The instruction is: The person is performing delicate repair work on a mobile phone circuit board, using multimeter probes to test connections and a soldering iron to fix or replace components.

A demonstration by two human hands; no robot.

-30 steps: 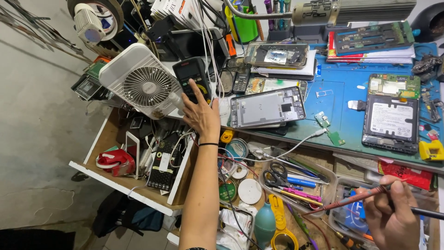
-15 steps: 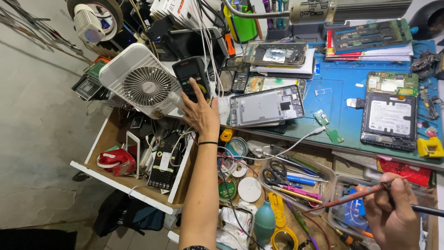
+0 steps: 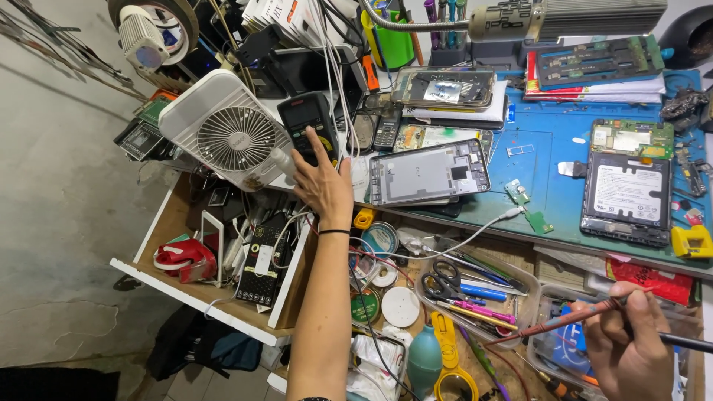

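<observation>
Meter (image 3: 308, 122) setting under way: left hand (image 3: 323, 186) fingers spread on its dial, right hand (image 3: 631, 345) gripping probes (image 3: 572, 321) (next probably needs contact).

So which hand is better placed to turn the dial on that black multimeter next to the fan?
Left. The left hand already rests on the black multimeter, fingers at its dial, while the right hand is far off holding two probes.
</observation>
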